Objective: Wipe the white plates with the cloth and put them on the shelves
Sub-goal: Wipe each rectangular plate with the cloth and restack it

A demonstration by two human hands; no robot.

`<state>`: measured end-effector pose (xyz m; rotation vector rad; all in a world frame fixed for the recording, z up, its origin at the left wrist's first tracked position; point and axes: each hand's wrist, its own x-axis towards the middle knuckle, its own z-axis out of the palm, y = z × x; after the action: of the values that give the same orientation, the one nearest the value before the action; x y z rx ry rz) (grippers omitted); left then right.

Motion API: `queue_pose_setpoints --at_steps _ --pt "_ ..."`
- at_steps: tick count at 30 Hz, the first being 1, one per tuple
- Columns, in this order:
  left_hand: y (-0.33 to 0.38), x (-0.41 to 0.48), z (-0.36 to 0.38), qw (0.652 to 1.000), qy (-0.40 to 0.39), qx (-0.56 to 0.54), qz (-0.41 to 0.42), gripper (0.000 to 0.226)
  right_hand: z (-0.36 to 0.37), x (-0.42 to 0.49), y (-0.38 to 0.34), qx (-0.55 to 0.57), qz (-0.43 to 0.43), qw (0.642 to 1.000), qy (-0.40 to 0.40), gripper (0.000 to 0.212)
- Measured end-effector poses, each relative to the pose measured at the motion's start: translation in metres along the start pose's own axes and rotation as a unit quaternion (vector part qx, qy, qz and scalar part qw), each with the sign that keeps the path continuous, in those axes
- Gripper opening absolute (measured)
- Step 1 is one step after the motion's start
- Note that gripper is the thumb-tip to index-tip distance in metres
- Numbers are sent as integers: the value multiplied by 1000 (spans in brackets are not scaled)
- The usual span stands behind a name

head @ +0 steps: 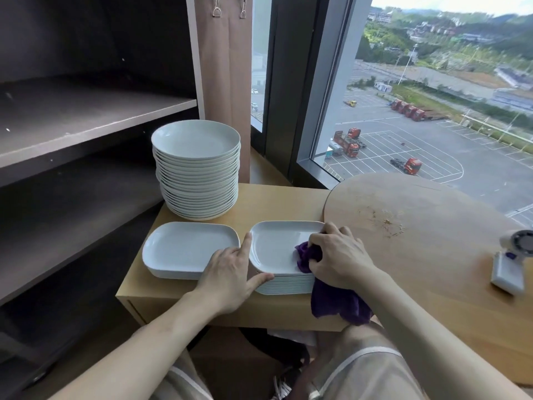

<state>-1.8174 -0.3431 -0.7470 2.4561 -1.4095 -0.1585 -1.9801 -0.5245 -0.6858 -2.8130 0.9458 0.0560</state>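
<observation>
Wooden counter (277, 197) — round plate stack (199, 174) beside shelves (86, 122).

Tan curtain (227, 82), daylit window (432, 96), round wooden table (432, 226), low cabinet (274, 200)

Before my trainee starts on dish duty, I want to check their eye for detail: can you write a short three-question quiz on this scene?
1. True or false: the right hand presses the purple cloth onto the top plate of the right square stack.
2. Which stack is tallest? A round plates; B left square stack; C right square stack.
3. How many plates can be seen on the shelves?
Key: 1 true; 2 A; 3 none.
</observation>
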Motion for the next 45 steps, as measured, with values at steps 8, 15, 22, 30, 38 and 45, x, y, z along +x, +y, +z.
queue_pose_setpoints --at_steps 8,15,22,30,38,45 --pt "-13 3 -4 998 -39 -54 1 107 8 3 -41 13 -77 997 0 23" --pt "-17 5 -2 998 -21 -54 30 88 25 25 -86 126 -88 987 49 24" --pt "-15 4 -6 998 -19 -55 25 86 29 35 -83 147 -50 985 82 24" --pt "-8 1 -11 998 -52 -7 -21 103 27 39 -59 52 39 988 141 27" --pt "-6 0 -11 998 -56 24 -33 105 9 23 -1 46 48 995 76 27" --pt "-5 -1 -5 999 -35 18 -35 105 7 -4 -4 47 23 998 32 39"
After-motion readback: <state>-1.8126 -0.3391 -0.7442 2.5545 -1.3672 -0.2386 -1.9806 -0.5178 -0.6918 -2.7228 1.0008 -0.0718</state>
